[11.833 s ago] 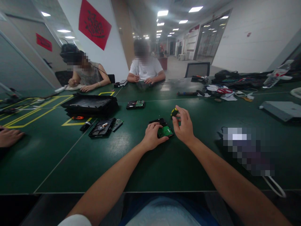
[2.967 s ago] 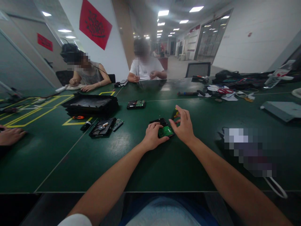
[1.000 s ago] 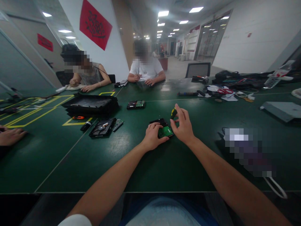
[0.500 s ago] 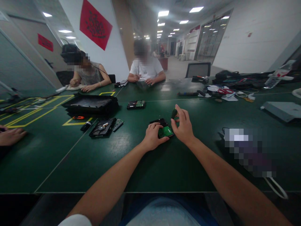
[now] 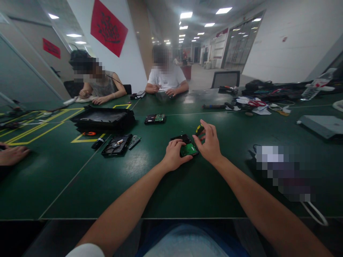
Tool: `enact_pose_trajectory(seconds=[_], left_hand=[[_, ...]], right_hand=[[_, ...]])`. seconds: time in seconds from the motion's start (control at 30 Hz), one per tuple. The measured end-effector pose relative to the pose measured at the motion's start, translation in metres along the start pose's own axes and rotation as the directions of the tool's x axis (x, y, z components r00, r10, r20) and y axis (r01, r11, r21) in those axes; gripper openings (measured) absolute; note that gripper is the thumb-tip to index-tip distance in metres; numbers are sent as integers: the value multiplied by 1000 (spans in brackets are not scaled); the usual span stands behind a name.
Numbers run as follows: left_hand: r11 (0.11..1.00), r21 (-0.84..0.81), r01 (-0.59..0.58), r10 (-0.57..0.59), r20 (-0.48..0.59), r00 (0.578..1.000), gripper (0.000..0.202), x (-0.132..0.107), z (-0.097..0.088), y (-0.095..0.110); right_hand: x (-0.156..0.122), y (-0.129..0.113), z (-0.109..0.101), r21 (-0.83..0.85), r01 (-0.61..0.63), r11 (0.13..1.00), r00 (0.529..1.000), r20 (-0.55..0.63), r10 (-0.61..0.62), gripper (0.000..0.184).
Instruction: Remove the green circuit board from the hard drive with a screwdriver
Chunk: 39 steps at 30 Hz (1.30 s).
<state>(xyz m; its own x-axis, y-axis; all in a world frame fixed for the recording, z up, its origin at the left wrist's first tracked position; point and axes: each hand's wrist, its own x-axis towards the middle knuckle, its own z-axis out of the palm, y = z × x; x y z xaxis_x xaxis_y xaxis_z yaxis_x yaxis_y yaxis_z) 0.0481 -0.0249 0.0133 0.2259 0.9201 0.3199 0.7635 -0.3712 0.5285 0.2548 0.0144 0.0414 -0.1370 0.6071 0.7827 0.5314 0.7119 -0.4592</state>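
A hard drive (image 5: 187, 145) with a green circuit board facing up lies on the dark green table (image 5: 166, 185) in front of me. My left hand (image 5: 173, 155) grips its near left side, fingers curled over the edge. My right hand (image 5: 209, 143) pinches the black and yellow handle of a screwdriver (image 5: 199, 129), held upright over the drive's right edge. The screwdriver's tip is hidden behind my fingers.
Another opened drive (image 5: 117, 144) and a stack of black trays (image 5: 103, 119) lie to the left; a third drive (image 5: 154, 119) sits farther back. Two people sit across the table. Another person's hand (image 5: 12, 154) rests at the far left. Tools and cables clutter the back right.
My right hand's fingers have shifted slightly on the screwdriver handle, which sits a little lower than half a second ago. My left hand and the drive have stayed put.
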Motion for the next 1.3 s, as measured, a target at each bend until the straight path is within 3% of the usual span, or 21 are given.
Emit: enact_pose_trajectory(seconds=[1.3], left_hand=[[1000,-4,-7,7,1,1000,60,0,0,-1]], right_hand=[[0,0,0,-10,8,1000,1000,9,-8,79]])
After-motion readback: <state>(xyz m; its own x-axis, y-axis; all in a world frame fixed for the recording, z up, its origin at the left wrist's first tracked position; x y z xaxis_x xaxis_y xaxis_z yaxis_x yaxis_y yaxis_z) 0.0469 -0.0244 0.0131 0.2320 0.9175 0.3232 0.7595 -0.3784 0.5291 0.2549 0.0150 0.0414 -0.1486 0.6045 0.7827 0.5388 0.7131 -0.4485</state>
